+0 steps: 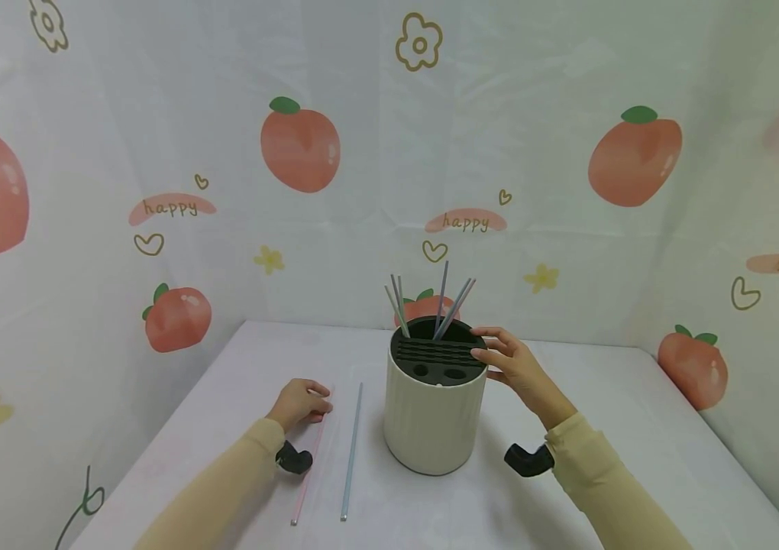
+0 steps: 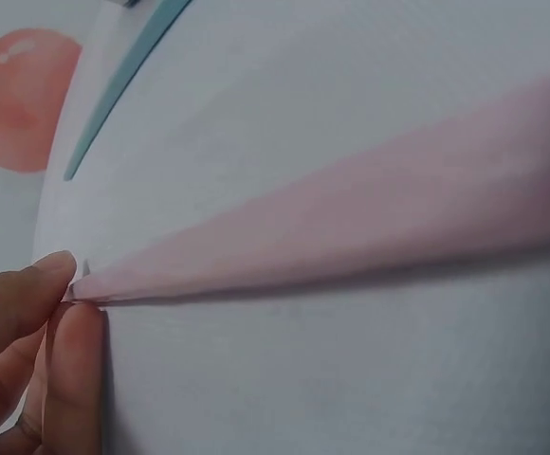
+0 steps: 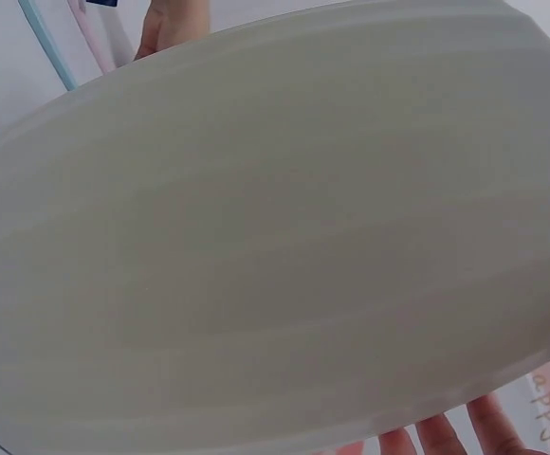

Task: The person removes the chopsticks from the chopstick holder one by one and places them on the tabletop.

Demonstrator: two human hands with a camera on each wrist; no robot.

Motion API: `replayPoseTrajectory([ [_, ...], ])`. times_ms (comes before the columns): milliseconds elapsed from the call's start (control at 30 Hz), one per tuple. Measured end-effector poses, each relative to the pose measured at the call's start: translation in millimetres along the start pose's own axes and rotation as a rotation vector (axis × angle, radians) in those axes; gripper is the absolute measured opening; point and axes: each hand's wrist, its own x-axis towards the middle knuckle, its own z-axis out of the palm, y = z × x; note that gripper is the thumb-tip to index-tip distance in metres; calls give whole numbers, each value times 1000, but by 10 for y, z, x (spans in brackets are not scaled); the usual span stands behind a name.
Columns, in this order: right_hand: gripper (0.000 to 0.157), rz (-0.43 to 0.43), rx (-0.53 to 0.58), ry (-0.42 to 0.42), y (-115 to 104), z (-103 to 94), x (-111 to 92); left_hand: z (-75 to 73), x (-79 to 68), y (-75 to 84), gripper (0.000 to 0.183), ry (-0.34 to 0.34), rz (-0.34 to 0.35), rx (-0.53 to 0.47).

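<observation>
On the white table in the head view, a long thin pink stick lies beside a thin blue stick. My left hand pinches the far end of the pink stick between thumb and fingers, seen closer on the pink stick in the left wrist view. A cream utensil holder with a black slotted top stands upright to the right. Several thin sticks lean in its rear opening. My right hand holds the holder's right rim, its fingertips along the side.
White cloth printed with fruit and flowers hangs behind and beside the table. Black wrist mounts sit at both sleeves. The holder fills most of the right wrist view.
</observation>
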Motion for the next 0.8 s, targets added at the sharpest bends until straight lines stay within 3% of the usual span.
replayPoseTrajectory([
  [167, 50, 1, 0, 5, 6, 0, 3, -59, 32, -11, 36, -22, 8, -63],
  [300, 51, -2, 5, 4, 8, 3, 6, -195, 22, 146, 42, -80, 67, -178],
  [400, 51, -3, 7, 2, 9, 5, 9, -314, -36, 404, 42, -114, 163, -242],
  [567, 50, -3, 2, 4, 10, 2, 8, -423, -208, 966, 44, -144, 349, -311],
  [700, 50, -7, 10, 4, 7, 2, 5, -382, -314, 1353, 41, -155, 464, -382],
  [800, 50, -10, 12, 1, 9, 2, 4, -290, -371, 1549, 37, -166, 525, -409],
])
